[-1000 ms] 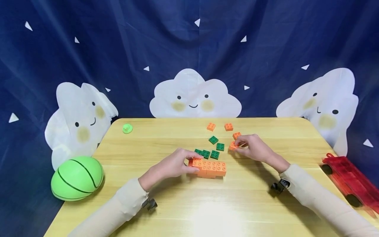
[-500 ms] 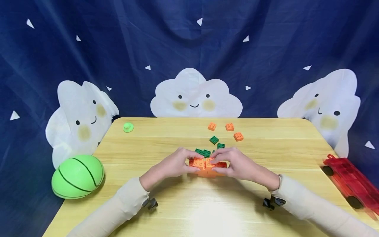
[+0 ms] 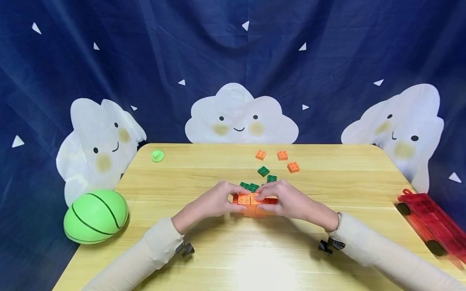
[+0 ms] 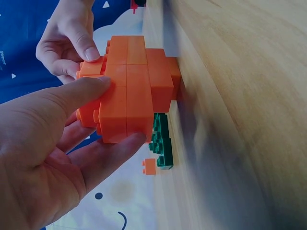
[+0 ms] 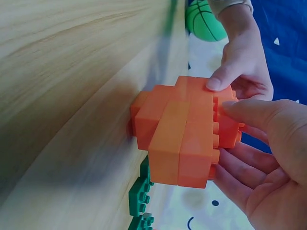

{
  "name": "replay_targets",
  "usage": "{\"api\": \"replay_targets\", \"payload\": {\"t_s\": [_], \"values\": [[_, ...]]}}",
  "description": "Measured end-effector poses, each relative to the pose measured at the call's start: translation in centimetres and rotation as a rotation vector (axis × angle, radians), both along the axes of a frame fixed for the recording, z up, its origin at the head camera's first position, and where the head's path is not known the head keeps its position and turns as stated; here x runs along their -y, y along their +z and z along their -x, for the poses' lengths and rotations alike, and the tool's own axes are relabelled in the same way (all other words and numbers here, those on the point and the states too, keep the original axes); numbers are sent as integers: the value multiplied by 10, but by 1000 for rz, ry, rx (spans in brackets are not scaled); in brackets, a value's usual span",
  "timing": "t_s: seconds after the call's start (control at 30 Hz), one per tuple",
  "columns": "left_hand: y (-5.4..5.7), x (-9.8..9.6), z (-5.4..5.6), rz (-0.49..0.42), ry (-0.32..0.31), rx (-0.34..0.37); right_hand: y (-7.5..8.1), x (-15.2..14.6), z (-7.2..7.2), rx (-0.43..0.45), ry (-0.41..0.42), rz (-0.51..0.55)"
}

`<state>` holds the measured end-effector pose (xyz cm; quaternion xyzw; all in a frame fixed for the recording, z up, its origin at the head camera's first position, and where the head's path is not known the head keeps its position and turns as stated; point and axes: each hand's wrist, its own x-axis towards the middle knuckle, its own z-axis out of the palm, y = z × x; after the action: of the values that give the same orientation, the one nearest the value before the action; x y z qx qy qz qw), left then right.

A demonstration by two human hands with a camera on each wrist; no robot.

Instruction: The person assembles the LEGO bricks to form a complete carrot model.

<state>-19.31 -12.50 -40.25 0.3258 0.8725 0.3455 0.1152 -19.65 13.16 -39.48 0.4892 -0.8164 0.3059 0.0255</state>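
Note:
A stepped orange brick structure [image 3: 251,212] stands on the table, wider at the top than at its base. My left hand [image 3: 214,200] grips its left end, thumb on the near side and fingers behind. Over its top studs, my right hand [image 3: 293,201] pinches a small orange brick [image 3: 254,198] beside another brick [image 3: 244,198] on the top layer. The right wrist view shows the pinched brick [image 5: 227,128] between thumb and fingers, right at the studs. My fingers hide parts of the top row.
Several flat green bricks [image 3: 263,171] lie behind the structure, partly hidden by the right hand. Loose orange bricks [image 3: 293,167] sit farther back. A green ball [image 3: 96,217] is at the left edge, a small green duck [image 3: 157,156] at the back left, a red toy vehicle [image 3: 433,224] at right.
My right hand has picked up an orange brick from the right of the table and brought it left onto the structure's top. The left hand has kept its grip.

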Motion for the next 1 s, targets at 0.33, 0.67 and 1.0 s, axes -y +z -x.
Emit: {"api": "replay_targets", "payload": {"t_s": [0.33,0.67,1.0], "values": [[2,-1,-1,8,4,5,3,3,3,27,48,-20],[1,-1,-1,6,1,-9,5,4,4,30,58,-36],[1,-2,-1,0,1,-12,6,4,4,49,52,-53]]}}
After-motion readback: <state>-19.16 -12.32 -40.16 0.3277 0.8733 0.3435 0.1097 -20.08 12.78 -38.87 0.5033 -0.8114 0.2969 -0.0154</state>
